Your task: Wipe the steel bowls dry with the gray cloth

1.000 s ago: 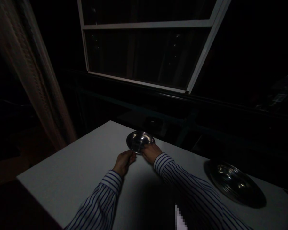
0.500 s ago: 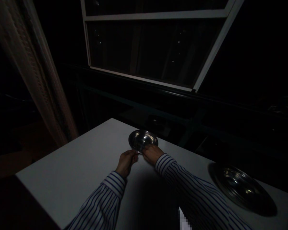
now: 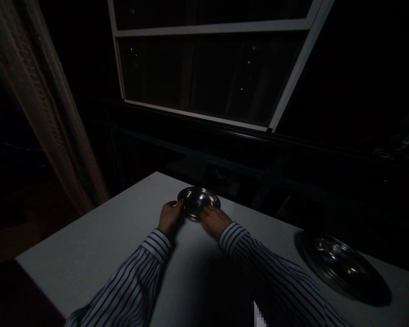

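Observation:
A shallow, shiny metal bowl (image 3: 193, 198) sits at the far edge of the white table, with both hands on it. At its left rim is my left hand (image 3: 169, 220), fingers curled against the side of the bowl. My right hand (image 3: 215, 221) reaches over the near right rim, its fingertips inside the bowl and its thumb hidden. Whether anything small lies under those fingertips is too dark to tell. Farther right, apart from both hands, lies a larger round metal dish (image 3: 344, 268).
The white table (image 3: 105, 240) has its far corner ahead of me and its left edge running toward me. Behind it stand a dark window with a white frame (image 3: 197, 116) and a dim ledge. A patterned curtain (image 3: 51, 109) hangs at the left.
My left hand has shifted from the bowl's near rim left and up to its left side. My right hand stays at the near right rim. The view has moved slightly.

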Tool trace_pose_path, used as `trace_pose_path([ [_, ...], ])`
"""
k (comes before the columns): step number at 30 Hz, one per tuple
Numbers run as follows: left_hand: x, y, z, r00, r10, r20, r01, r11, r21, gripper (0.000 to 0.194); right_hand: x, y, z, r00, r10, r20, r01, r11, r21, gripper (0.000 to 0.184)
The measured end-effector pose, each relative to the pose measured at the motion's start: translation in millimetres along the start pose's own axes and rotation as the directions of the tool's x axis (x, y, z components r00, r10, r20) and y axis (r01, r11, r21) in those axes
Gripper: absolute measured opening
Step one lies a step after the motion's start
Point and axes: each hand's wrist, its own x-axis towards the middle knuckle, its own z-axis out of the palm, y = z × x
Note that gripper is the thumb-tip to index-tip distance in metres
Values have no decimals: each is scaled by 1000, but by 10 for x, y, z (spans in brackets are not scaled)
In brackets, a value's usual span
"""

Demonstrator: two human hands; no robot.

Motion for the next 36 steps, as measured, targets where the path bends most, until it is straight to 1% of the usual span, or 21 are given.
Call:
trace_pose_path([
  [2,24,53,-5,999,-12,50,13,1000,-12,43,-16,0,15,1000,-4,-16,4,1000,30,28],
  [5,20,85,-11,997,3,77,-1,1000,-30,40,-60,60,13,999,13,-50,-6,992,128,29],
  [6,16,90,-17,997,15,77,-12,999,-37,40,-77,100,11,996,46,-74,-34,985,168,29],
  [8,9,105,-36,996,42,77,-38,998,-46,42,-105,206,13,974,187,-125,-153,959,240,29],
  [10,-1,131,-54,994,82,76,-77,995,-69,43,-124,330,23,919,369,-140,-312,896,316,31],
  [12,-24,171,-60,986,152,64,-144,983,-118,42,-139,446,21,845,519,-131,-431,805,408,34],
  [14,-72,220,-46,975,219,44,-208,963,-169,39,-170,537,-17,763,626,-159,-484,717,502,40],
  [16,-149,275,-7,969,240,54,-223,951,-215,37,-236,604,-102,690,693,-207,-502,665,553,45],
  [17,-198,304,20,969,236,74,-212,948,-237,37,-287,633,-162,666,712,-223,-512,653,558,47],
  [18,-251,335,53,968,229,98,-197,945,-260,37,-350,663,-229,655,719,-231,-519,650,555,46],
  [19,-307,367,89,966,226,125,-184,942,-279,36,-425,696,-302,663,713,-230,-515,657,550,44],
  [21,-423,432,172,961,221,165,-165,940,-299,35,-606,768,-446,700,683,-210,-478,666,573,37],
  [23,-537,488,267,960,204,193,-140,943,-301,33,-812,846,-564,733,658,-176,-434,650,624,33],
  [24,-592,507,319,958,191,212,-123,947,-296,33,-918,882,-604,740,656,-150,-429,632,646,32],
  [25,-645,518,375,955,173,241,-101,953,-285,33,-1022,916,-629,741,662,-115,-442,610,657,32],
  [27,-746,509,498,936,123,330,-37,966,-255,40,-1216,969,-633,733,680,-13,-513,566,646,31],
  [30,-872,413,700,883,22,468,88,974,-211,57,-1479,1011,-566,718,674,173,-628,519,580,34],
  [32,-932,320,825,862,-27,507,142,971,-190,59,-1670,1015,-527,714,659,238,-669,539,512,36],
  [34,-971,231,926,857,-56,513,168,970,-174,57,-1911,1003,-521,728,635,260,-675,598,432,37],
  [36,-993,164,1000,855,-74,514,181,970,-162,55,-2213,973,-533,737,612,286,-674,637,374,37],
])
